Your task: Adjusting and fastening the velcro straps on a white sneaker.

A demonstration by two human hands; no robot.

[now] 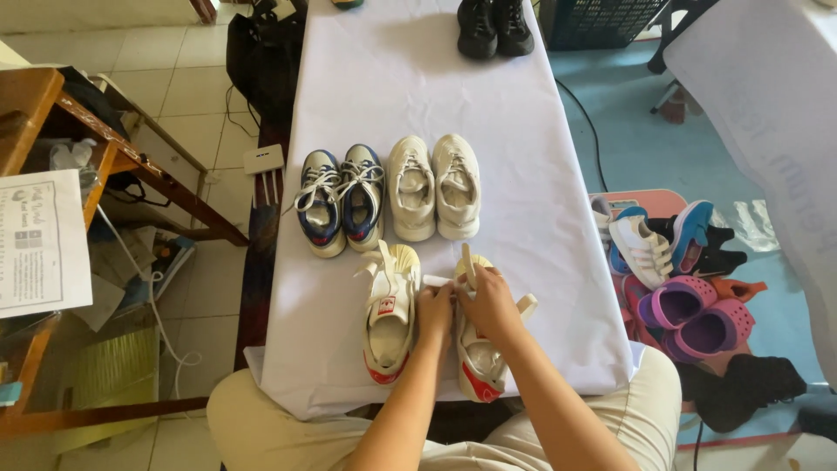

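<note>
Sneaker laces are what both my hands are busy with: the white sneaker with the red heel [481,362] lies on the desk [540,218] right under my fingers, toe pointing away from me, close to the near edge. My left hand [435,310] is closed in a pinch on a flat white lace end [433,280], pulling it out sideways over the tongue. My right hand [490,301] is curled shut over the upper, gripping what looks like the other lace strand, though my fingers hide exactly how.

Just left of my left hand sits its mate [389,318], laces loose and trailing. Beyond my hands stand a blue and white pair [340,199] and a cream pair [433,186], with a black pair [495,26] far off at the top. Well to the right of my right hand, down on the floor, is a pile of mixed shoes [680,270].

I judge I am midway through lacing or tying this shoe. Crossing the two strands would need even tension and a steady shoe.
</note>
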